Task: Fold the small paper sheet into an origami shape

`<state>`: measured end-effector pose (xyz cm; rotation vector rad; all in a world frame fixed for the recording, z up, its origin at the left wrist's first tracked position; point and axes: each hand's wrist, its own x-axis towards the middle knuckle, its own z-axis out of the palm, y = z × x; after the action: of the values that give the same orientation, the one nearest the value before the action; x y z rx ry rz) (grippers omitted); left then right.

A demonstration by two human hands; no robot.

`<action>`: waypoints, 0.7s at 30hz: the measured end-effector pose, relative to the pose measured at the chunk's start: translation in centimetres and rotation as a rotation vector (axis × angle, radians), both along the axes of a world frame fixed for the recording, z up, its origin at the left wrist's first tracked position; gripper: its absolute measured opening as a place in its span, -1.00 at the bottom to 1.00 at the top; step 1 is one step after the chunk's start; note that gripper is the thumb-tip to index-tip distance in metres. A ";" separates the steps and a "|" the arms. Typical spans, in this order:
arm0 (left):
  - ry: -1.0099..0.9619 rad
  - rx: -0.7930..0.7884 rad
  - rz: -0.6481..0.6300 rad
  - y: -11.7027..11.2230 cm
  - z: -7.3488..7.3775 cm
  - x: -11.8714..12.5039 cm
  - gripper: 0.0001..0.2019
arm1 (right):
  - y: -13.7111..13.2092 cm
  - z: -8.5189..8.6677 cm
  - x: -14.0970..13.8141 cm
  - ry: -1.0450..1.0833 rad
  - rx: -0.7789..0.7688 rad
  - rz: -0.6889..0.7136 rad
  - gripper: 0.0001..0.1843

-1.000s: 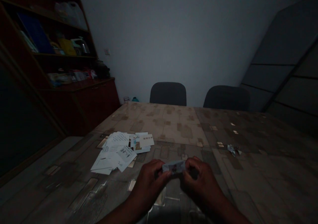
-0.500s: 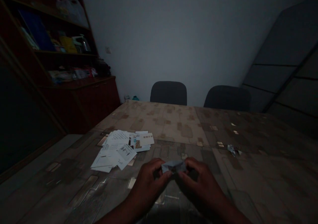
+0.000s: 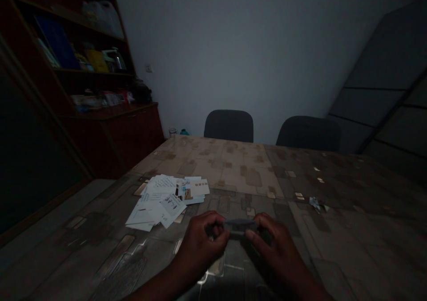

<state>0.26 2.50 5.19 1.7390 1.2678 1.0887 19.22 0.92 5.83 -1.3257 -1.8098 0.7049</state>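
Observation:
A small folded piece of paper is held just above the patterned table, low in the middle of the view. My left hand pinches its left end between thumb and fingers. Its right end is pinched the same way by my right hand. The paper now lies edge-on, so its printed face hardly shows. Both forearms come in from the bottom edge.
A loose heap of white cards and papers lies on the table to the left. A small crumpled scrap sits to the right. Two dark chairs stand at the far side. A wooden shelf unit fills the left wall.
The paper between my hands has been turned and flattened, from showing its printed face to lying edge-on. My hands stay close together; the view has shifted slightly to the left.

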 end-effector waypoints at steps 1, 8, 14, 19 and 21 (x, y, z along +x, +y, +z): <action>-0.007 0.000 0.009 0.1 0.1 -0.1 -0.92 | 0.0 0.2 0.1 0.002 -0.019 -0.017 -0.76; -0.058 -0.030 0.030 0.9 1.0 -0.8 -0.93 | 0.0 0.8 0.2 0.031 -0.028 -0.046 -0.74; -0.266 -0.103 0.003 0.5 1.0 -1.1 -0.76 | 0.0 0.6 0.2 0.119 -0.050 -0.070 -0.74; -0.222 0.042 -0.008 -0.1 1.3 -0.9 -0.93 | -0.4 1.0 -0.2 0.119 -0.034 -0.004 -0.81; -0.231 0.106 -0.008 -0.2 1.6 -1.0 -0.91 | -0.5 1.1 -0.2 0.115 0.008 0.024 -0.86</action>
<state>-0.69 2.35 6.77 1.6378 1.0769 1.3305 19.05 0.40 6.93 -1.2352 -1.7374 0.7704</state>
